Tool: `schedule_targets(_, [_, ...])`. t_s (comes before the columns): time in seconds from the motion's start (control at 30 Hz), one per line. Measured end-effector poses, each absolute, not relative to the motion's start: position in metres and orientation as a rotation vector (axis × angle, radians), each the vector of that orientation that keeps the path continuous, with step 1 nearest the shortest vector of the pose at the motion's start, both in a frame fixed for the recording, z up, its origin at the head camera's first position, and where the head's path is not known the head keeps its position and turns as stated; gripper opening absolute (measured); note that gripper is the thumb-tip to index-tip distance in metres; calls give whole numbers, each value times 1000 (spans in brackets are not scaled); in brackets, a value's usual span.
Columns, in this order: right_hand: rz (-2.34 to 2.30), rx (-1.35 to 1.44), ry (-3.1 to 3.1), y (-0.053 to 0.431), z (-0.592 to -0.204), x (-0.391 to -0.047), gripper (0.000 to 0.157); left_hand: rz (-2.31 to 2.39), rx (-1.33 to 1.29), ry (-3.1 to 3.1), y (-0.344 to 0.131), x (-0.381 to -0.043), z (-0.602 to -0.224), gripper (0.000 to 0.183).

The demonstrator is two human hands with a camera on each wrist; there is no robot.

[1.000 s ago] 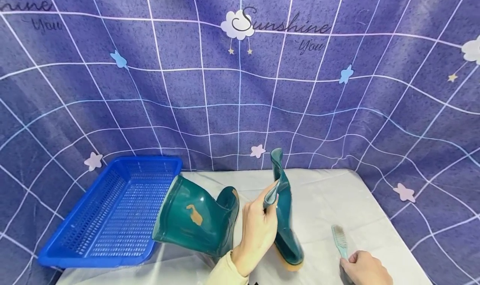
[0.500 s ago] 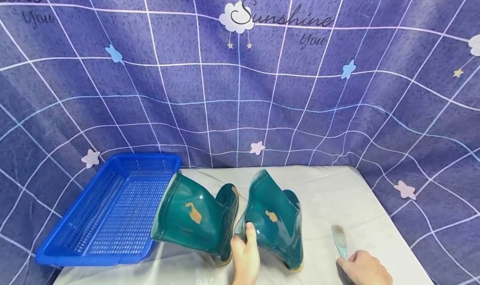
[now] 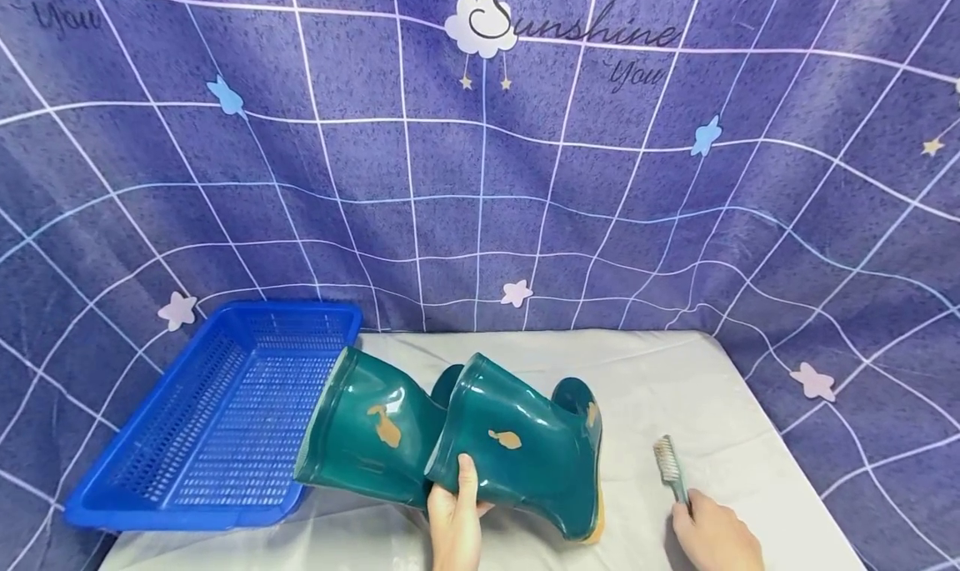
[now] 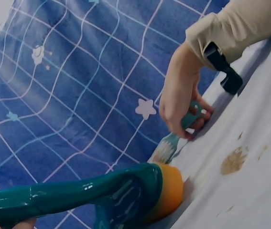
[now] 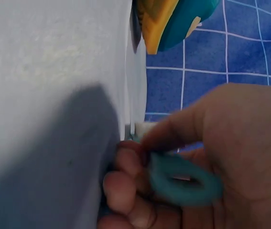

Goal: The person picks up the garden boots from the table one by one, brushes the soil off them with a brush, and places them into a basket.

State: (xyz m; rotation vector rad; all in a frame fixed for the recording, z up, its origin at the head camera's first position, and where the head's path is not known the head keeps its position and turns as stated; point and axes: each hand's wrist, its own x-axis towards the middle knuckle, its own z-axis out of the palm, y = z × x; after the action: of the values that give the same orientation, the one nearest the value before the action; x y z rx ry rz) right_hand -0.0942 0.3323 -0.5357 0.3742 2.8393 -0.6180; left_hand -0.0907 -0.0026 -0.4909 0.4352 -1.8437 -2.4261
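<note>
A green rain boot (image 3: pixel 525 463) with a tan patch on its side lies tipped over, its yellow sole facing right. My left hand (image 3: pixel 455 525) grips the rim of its shaft, thumb on the outside. Behind and to the left is a second green rain boot (image 3: pixel 367 446) with a similar patch, partly hidden by the first. On the right, my right hand (image 3: pixel 716 533) holds a light teal scrub brush (image 3: pixel 670 467) by its handle, bristle end pointing away. The right wrist view shows the fingers curled around the brush's looped handle end (image 5: pixel 188 183).
A blue plastic basket (image 3: pixel 187 519) with mesh walls stands at the left. White cloth covers the table (image 3: pixel 637 363), and a brown stain (image 4: pixel 234 161) marks it in the left wrist view. Behind rises a purple grid-patterned curtain (image 3: pixel 420 162).
My left hand has turned the nearer boot onto its side and brought it left, overlapping the other boot. My right hand has lifted and turned the brush slightly, shifting a little left.
</note>
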Motion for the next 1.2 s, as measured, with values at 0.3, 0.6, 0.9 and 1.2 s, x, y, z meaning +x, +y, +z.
schedule_targets(0.3, [-714, 275, 2992, 307, -519, -94, 26, -2478, 526, -1843, -8, -83, -499, 56])
schedule_targets(0.6, [-1036, 216, 3103, 244, -503, -81, 43, -2478, 315, -1921, -17, -79, -505, 48])
schedule_targets(0.9, [-1196, 106, 3236, 194, -495, -79, 35, -2513, 293, -1933, -22, -82, -505, 48])
schedule_targets(1.2, [-1242, 115, 3387, 174, -498, -83, 29, -2593, 381, -1884, -27, -90, -498, 54])
